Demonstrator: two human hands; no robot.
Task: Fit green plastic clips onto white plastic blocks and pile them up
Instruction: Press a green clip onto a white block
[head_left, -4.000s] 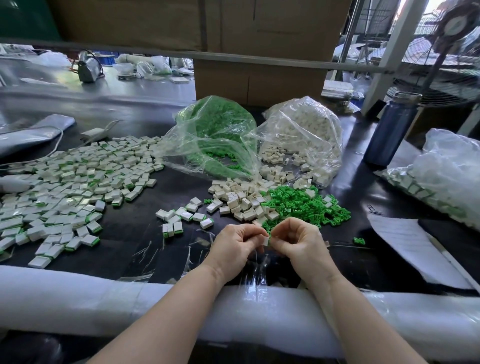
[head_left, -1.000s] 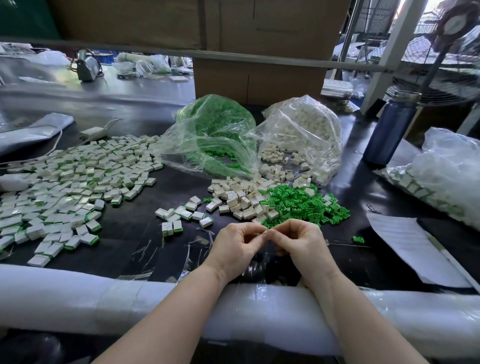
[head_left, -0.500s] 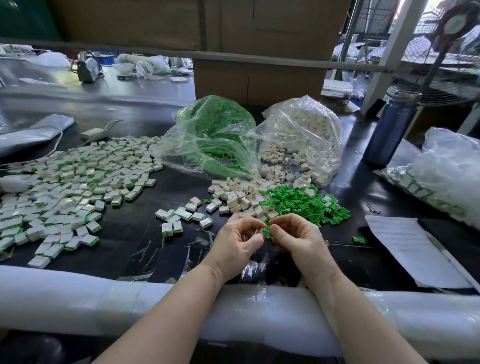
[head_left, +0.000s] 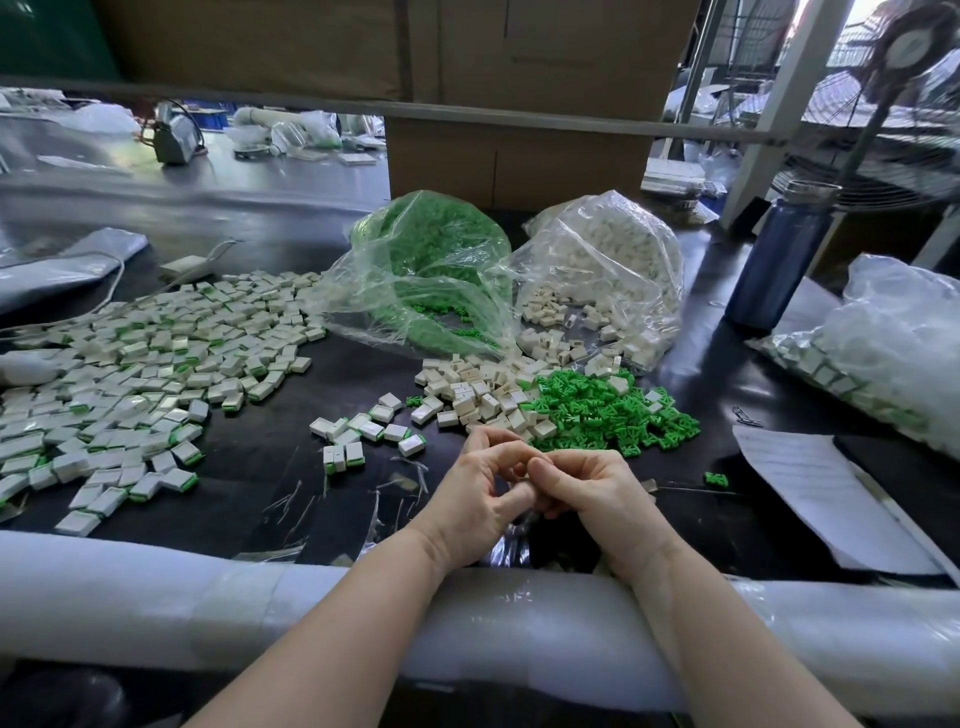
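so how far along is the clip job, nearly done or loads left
Well under way, not nearly done. Done: a wide spread of clipped blocks on the left, plus a small cluster nearer the middle. In hand: the left hand and right hand meet fingertip to fingertip; what they hold is hidden. Left: loose white blocks, loose green clips, and two bags with plenty inside.

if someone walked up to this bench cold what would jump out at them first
Probably the bright loose green clips heaped mid-table just beyond the hands, with the clear bag of green clips behind them beside a bag of white blocks. Next, the wide spread of finished blocks covering the table's left side. The left hand and right hand meet at the near edge, fingers curled together; what they hold is hidden.
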